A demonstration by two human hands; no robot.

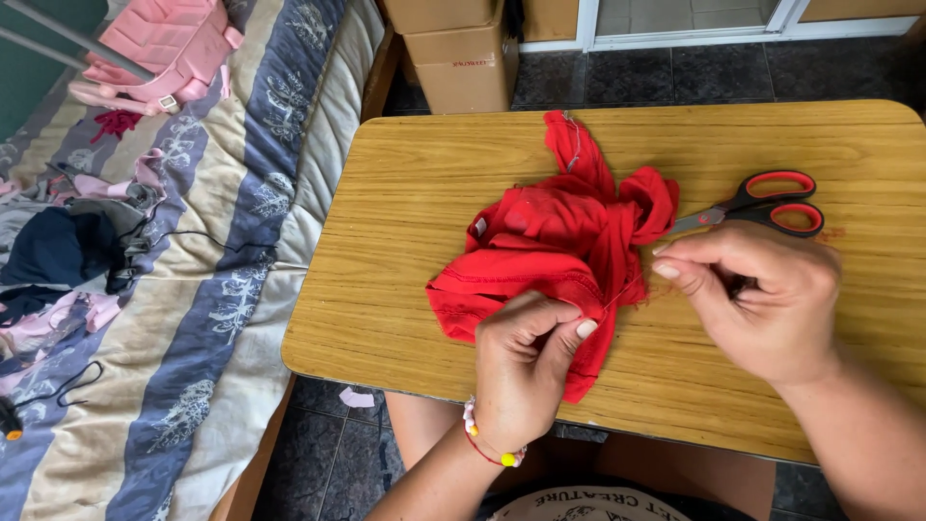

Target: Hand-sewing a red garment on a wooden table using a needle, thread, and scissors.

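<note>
my left hand point(526, 362) rests on the near edge of a crumpled red garment point(555, 251), its fingers point(569, 333) pinched shut on the fabric. my right hand point(762, 299) sits just beside the cloth, fingers point(675, 265) closed narrowly on a thin red thread point(625, 292) running taut back to the garment; i cannot tell whether a needle is held. the garment lies mid-bench point(405, 193). red-handled scissors point(767, 205) lie behind my right hand, blades touching the cloth. a bed with a striped cover point(241, 222) stands left of the bench.
</note>
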